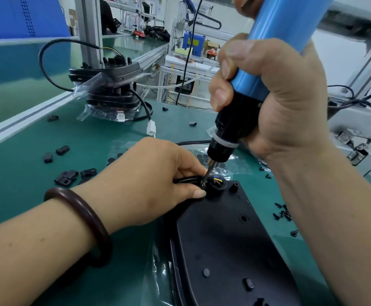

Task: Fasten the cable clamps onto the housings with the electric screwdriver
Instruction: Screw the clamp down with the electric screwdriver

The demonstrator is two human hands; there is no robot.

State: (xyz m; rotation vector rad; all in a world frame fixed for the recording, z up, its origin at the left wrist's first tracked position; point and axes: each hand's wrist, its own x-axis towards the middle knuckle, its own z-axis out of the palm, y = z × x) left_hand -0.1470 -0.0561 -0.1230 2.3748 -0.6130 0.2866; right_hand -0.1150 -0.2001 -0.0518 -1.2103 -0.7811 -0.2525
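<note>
The left forearm, wearing a dark bracelet (80, 217), lay nearest and reached in across the green bench (25, 168). Its left hand (149, 180) had a narrow grip: thumb and curled fingers pinched the black cable (186, 180) right at the far end of the housing (230, 239). That was probably to keep cable and clamp from shifting under the turning bit.

The right hand (275, 96) had its grip wrapped fully round the electric screwdriver (275, 38), low where the blue barrel meets the black nose. Holding it there likely gave control over the tip.

The housing lay flat on the bench with its back face up. Its long axis ran away from the person, the near end leaving the bottom of the view and the cable end farthest. The cable led off to the left from there.

The screwdriver's axis was tilted, barrel up to the right and bit down to the left. Its tip met the cable clamp (202, 184) between the left thumb and fingers. The clamp itself was mostly hidden, so I could not tell how far the screw was seated.

Finished or waiting housings (114, 85) were stacked well behind. Spare clamps (66, 176) lay to the left and loose screws (282, 214) just right of the housing, both within easy reach.
</note>
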